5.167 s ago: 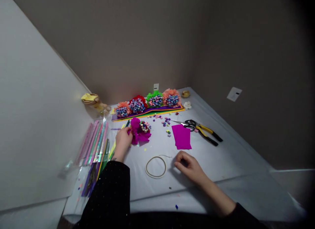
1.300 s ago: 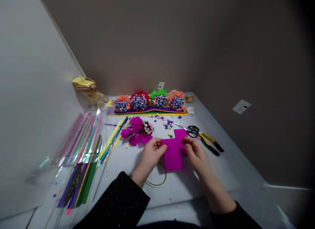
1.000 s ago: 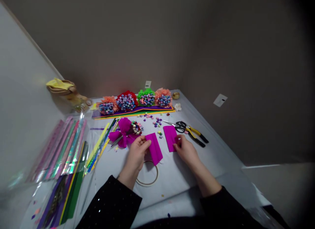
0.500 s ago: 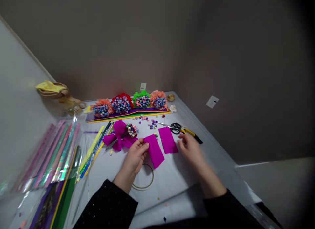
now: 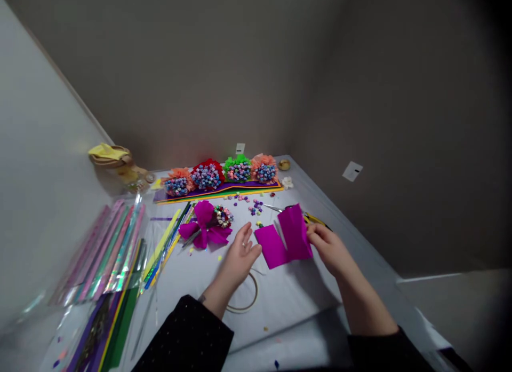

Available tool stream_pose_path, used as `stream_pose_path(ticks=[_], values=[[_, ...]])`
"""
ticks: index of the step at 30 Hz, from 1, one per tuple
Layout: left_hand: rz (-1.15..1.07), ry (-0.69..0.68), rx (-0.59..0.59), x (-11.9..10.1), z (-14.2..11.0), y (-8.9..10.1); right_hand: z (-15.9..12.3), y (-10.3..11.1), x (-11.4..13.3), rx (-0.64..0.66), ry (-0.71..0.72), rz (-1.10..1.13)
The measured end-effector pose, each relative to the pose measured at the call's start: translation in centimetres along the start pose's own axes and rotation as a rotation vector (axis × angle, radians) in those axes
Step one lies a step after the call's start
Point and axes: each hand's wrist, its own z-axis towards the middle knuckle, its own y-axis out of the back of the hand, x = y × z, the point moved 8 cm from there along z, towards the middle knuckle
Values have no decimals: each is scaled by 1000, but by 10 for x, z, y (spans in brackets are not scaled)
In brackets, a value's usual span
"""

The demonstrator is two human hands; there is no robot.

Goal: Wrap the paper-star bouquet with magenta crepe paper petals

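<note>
My right hand (image 5: pixel 330 247) grips the edge of a raised piece of magenta crepe paper (image 5: pixel 295 232). A second magenta crepe piece (image 5: pixel 270 246) lies under and against it. Its left end sits just beyond the fingertips of my left hand (image 5: pixel 240 253), which is open and holds nothing. To the left stands a magenta crepe paper flower (image 5: pixel 205 228) with a beaded centre of tiny paper stars. Below my left hand, a thin wooden hoop (image 5: pixel 242 308) lies partly hidden by the hand.
Scissors (image 5: pixel 274 207) and yellow-handled pliers (image 5: pixel 314 219) are mostly hidden behind the paper. Loose paper stars (image 5: pixel 256 206) are scattered beyond it. Star-filled paper flowers (image 5: pixel 207 176) line the far edge. Iridescent cellophane sheets (image 5: pixel 108 252) and coloured strips lie to the left.
My right hand has lifted the farther magenta piece and brought it over the nearer one. My left hand has let go and opened. The view has shifted slightly.
</note>
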Motion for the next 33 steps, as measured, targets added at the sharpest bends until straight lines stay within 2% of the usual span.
stream_pose_path(ticks=[2,5,7,11,14,16,19,22,25,28,33], values=[[41,-59,44,-6,-3,-6,-8,10,7,-32,-42,351],[3,-45,89,-10,-11,-14,-20,11,25,-27,-73,638],[-124,32,132,-9,-19,-23,-30,0,37,66,-105,734],[-379,264,269,-5,-41,-54,-58,-30,50,221,-156,824],[-399,269,230,-12,-52,-64,-78,-52,47,307,-176,875],[-395,248,207,-18,-56,-67,-86,-61,40,319,-182,900],[-262,192,153,-25,-61,-59,-93,-70,28,356,-214,931],[41,98,87,-31,-66,-41,-97,-79,23,469,-263,969],[214,103,75,-27,-74,-26,-101,-86,23,557,-305,950],[83,176,88,-16,-84,-16,-102,-89,19,547,-392,935],[-158,256,-134,-4,-94,10,-102,-89,16,490,-412,993]])
